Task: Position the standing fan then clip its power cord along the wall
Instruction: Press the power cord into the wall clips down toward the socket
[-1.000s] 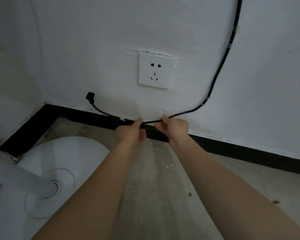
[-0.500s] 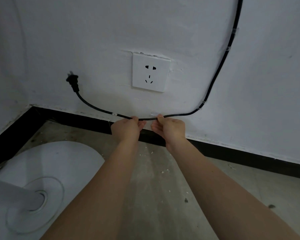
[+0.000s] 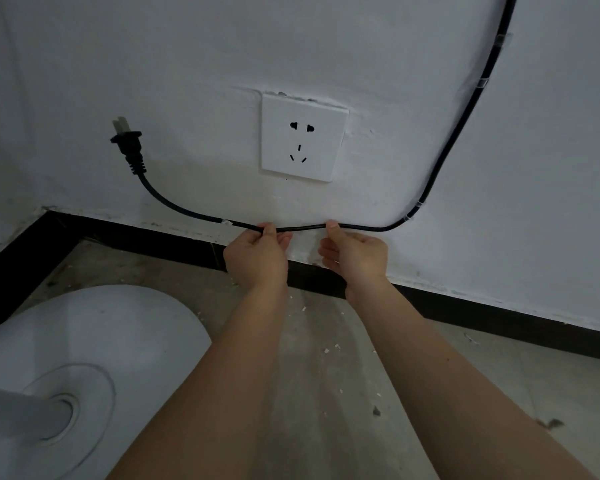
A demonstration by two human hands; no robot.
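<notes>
While both hands pinch the power cord (image 3: 305,227), it runs flat along the wall (image 3: 187,64), just above the black skirting (image 3: 499,310) and below the white socket (image 3: 303,138). The left hand (image 3: 257,252) has its grip closed on the cord between thumb and fingers. The right hand (image 3: 355,252) has its grip closed on the cord too, just beside it, with a short bare bit of cord between them. To the right, the cord bends up the wall through 3 clear clips (image 3: 419,204). To the left, it passes a small pale tag (image 3: 226,222) and curves up to the plug (image 3: 129,145), which is not in the socket. The fan base (image 3: 94,341) sits on the floor (image 3: 326,375) near the left corner. I think the job now is to fix this low bit to the wall. It would help to hold the cord straight and snug against the wall, press gently, and leave enough loose cord for the plug to reach the socket.
</notes>
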